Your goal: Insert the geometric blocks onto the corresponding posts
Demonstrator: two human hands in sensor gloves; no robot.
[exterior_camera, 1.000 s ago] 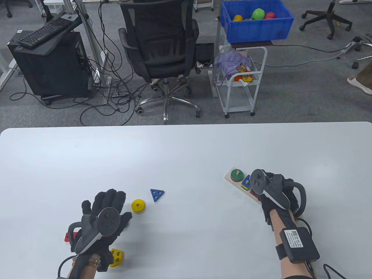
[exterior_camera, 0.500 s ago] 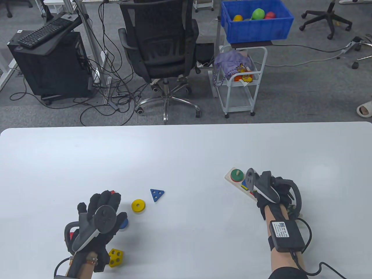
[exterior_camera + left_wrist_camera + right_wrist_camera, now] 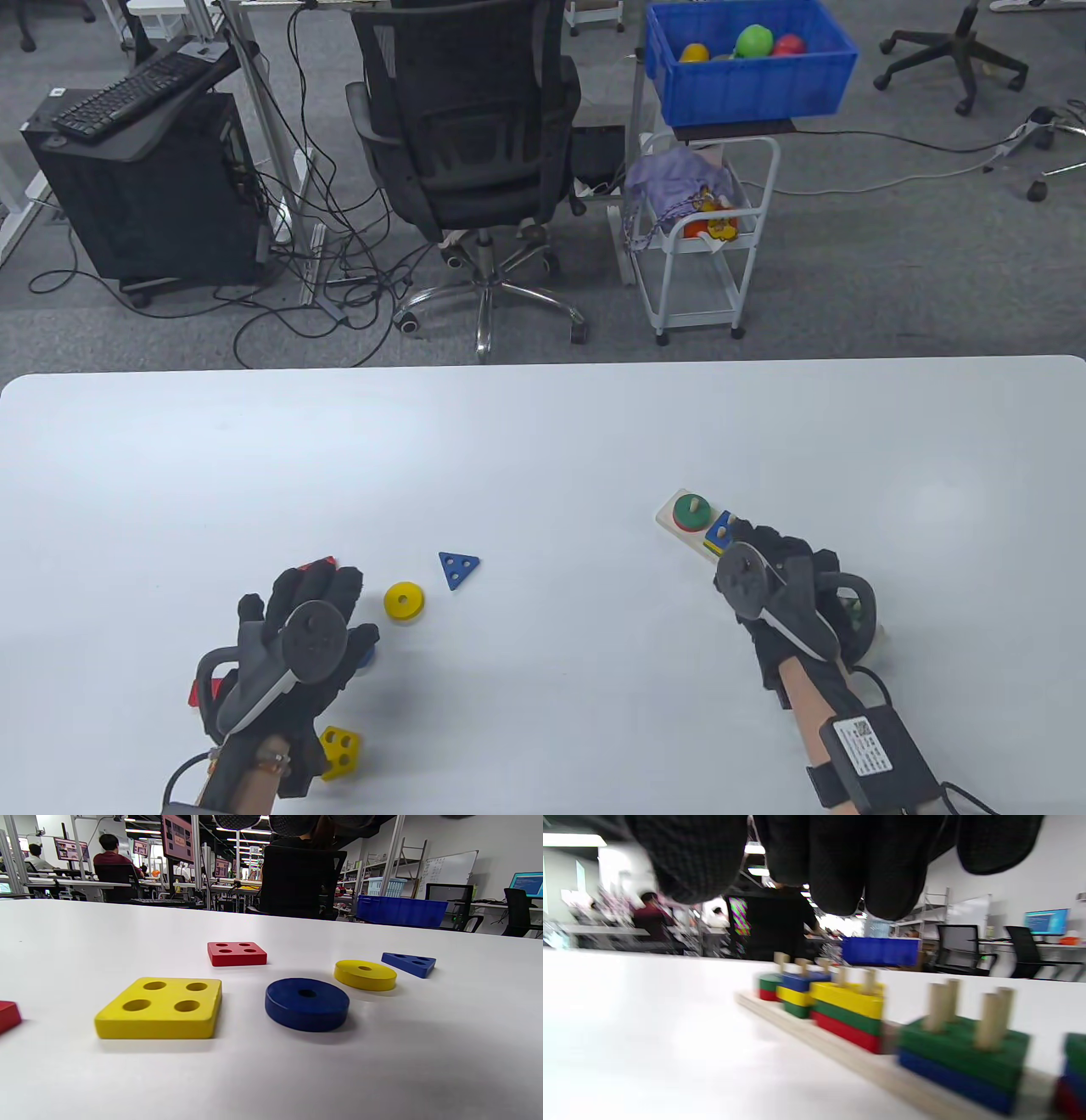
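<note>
My left hand hovers with fingers spread over a blue disc and a red square block, holding nothing. In the left wrist view the blue disc lies flat on the table beside a yellow square block, the red square, a yellow disc and a blue triangle. My right hand is over the wooden post board and holds nothing. Its fingers hang above the stacked blocks on the posts.
The yellow disc and blue triangle lie right of my left hand. The yellow square and a red piece lie near my left wrist. A green disc sits on the board's far post.
My right hand has drawn back toward the table's near edge along the board. My left hand pulled back a little, uncovering the red square's far edge and part of the blue disc.
</note>
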